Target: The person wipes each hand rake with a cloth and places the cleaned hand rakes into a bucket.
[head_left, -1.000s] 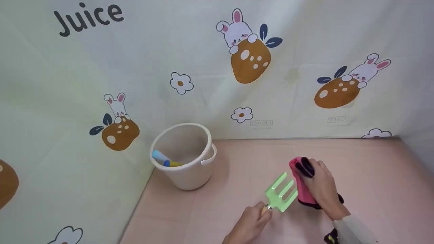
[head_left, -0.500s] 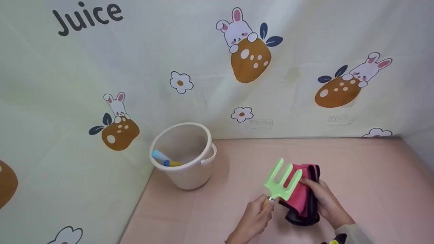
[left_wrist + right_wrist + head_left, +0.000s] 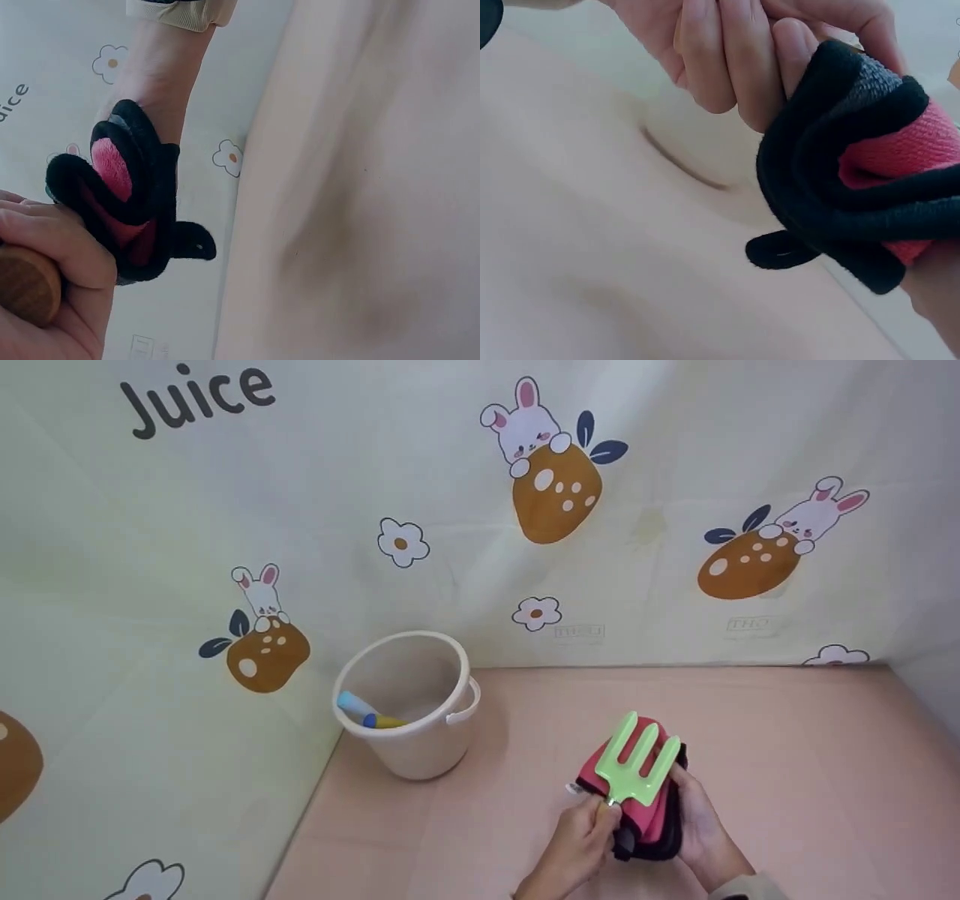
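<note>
A small light-green garden fork [image 3: 634, 780] with three tines is in my left hand [image 3: 572, 840], which grips its wooden handle. The rounded end of that handle [image 3: 28, 286] sticks out of the fist in the left wrist view. My right hand [image 3: 705, 832] holds a folded pink cloth [image 3: 646, 819] with thick black edging. The fork's head lies in front of the cloth in the head view, tines pointing away. The right wrist view shows the cloth's black edge [image 3: 802, 172] right beside the left hand's fingers [image 3: 712, 60]. Cloth and fork hide part of the right hand's fingers.
A beige bucket [image 3: 409, 754] with a side handle stands at the back left, near the wall. Inside it lie a light-blue stick-like thing [image 3: 355, 703] and a yellow one with a blue end [image 3: 384, 721]. The patterned wall sheet [image 3: 450, 600] borders the pinkish table [image 3: 810, 765].
The right hand has turned the cloth over and brought it leftward, behind the fork. The left hand has shifted slightly right, still gripping the fork. The bucket has stayed in place.
</note>
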Available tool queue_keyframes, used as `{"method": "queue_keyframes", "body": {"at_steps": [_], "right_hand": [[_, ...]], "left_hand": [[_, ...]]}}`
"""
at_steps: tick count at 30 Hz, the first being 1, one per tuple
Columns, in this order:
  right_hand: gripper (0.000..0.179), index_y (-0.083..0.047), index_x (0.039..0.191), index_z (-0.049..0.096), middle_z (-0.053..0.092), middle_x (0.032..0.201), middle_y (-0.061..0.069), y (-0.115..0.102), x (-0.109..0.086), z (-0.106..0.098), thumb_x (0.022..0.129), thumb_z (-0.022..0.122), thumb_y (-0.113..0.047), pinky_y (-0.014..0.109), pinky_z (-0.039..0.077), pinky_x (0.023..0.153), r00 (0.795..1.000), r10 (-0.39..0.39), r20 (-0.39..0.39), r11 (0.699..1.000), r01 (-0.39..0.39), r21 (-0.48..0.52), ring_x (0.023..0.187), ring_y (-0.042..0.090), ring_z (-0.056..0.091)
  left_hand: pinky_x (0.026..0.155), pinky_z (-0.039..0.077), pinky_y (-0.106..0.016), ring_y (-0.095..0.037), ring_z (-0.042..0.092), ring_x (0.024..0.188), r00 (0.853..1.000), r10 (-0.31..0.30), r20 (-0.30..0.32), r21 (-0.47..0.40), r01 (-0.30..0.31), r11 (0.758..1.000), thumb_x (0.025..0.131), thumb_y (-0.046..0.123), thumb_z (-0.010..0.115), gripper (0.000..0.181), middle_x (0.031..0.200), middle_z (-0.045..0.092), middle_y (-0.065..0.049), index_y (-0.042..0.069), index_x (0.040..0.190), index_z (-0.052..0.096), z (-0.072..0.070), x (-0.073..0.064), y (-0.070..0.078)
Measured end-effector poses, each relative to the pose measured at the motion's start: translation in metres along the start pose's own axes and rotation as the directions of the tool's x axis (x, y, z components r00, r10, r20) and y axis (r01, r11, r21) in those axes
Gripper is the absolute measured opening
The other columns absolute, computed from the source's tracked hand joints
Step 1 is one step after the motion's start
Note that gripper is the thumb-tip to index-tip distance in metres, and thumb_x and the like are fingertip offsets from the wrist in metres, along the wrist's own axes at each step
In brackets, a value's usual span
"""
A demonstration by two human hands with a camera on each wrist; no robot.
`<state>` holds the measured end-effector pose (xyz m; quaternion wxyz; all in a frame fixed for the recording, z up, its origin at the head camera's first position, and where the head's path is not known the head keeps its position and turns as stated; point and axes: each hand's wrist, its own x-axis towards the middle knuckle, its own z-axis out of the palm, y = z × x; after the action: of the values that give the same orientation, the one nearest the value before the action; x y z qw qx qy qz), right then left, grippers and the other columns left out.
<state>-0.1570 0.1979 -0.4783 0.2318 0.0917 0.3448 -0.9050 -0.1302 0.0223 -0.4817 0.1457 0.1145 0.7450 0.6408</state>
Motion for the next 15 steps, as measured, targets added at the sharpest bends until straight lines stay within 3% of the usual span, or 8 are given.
{"method": "queue_keyframes", "body": {"at_steps": [3, 6, 12, 15], "right_hand": [[0.052, -0.018, 0.144, 0.017, 0.064, 0.107, -0.004, 0.0019, -0.0017, 0.0032, 0.101, 0.019, -0.046, 0.029, 0.043, 0.096, 1.0, -0.013, -0.017, 1.0, 0.013, 0.01, 0.104, 0.011, 0.059], [0.061, -0.015, 0.149, 0.0, 0.063, 0.107, -0.007, 0.0049, -0.0023, 0.0042, 0.1, 0.018, -0.046, 0.028, 0.041, 0.098, 0.997, -0.04, -0.069, 0.999, 0.039, -0.015, 0.105, 0.008, 0.058], [0.054, -0.013, 0.146, 0.013, 0.063, 0.108, -0.008, 0.009, -0.0025, 0.0072, 0.101, 0.022, -0.041, 0.027, 0.041, 0.098, 0.983, -0.093, -0.161, 0.996, 0.091, -0.024, 0.107, 0.008, 0.057], [0.045, -0.015, 0.139, 0.026, 0.061, 0.113, -0.005, 0.008, -0.0056, 0.0101, 0.101, 0.023, -0.039, 0.029, 0.041, 0.098, 0.984, -0.099, -0.151, 0.994, 0.105, 0.029, 0.109, 0.01, 0.056]], "left_hand": [[0.041, 0.028, -0.017, -0.002, 0.036, 0.045, 1.0, 0.011, 0.009, 0.028, -0.012, 1.0, 0.096, 0.024, 0.048, 0.025, 0.055, 0.038, 0.007, 0.012, 0.074, 0.044, -0.0014, 0.0007, -0.0008], [0.042, 0.029, -0.015, -0.001, 0.037, 0.047, 0.999, 0.031, 0.01, 0.075, -0.032, 0.997, 0.096, 0.023, 0.047, 0.026, 0.056, 0.039, 0.008, 0.011, 0.073, 0.043, -0.0034, 0.0009, -0.0008], [0.044, 0.028, -0.016, -0.001, 0.037, 0.049, 1.0, 0.004, 0.017, 0.14, -0.007, 0.99, 0.096, 0.024, 0.047, 0.027, 0.057, 0.039, 0.009, 0.014, 0.072, 0.041, -0.0075, -0.0008, 0.002], [0.044, 0.028, -0.015, -0.001, 0.037, 0.049, 1.0, 0.016, 0.023, 0.188, -0.02, 0.982, 0.096, 0.024, 0.047, 0.028, 0.058, 0.04, 0.009, 0.014, 0.071, 0.04, -0.0098, -0.0018, 0.0028]]}}
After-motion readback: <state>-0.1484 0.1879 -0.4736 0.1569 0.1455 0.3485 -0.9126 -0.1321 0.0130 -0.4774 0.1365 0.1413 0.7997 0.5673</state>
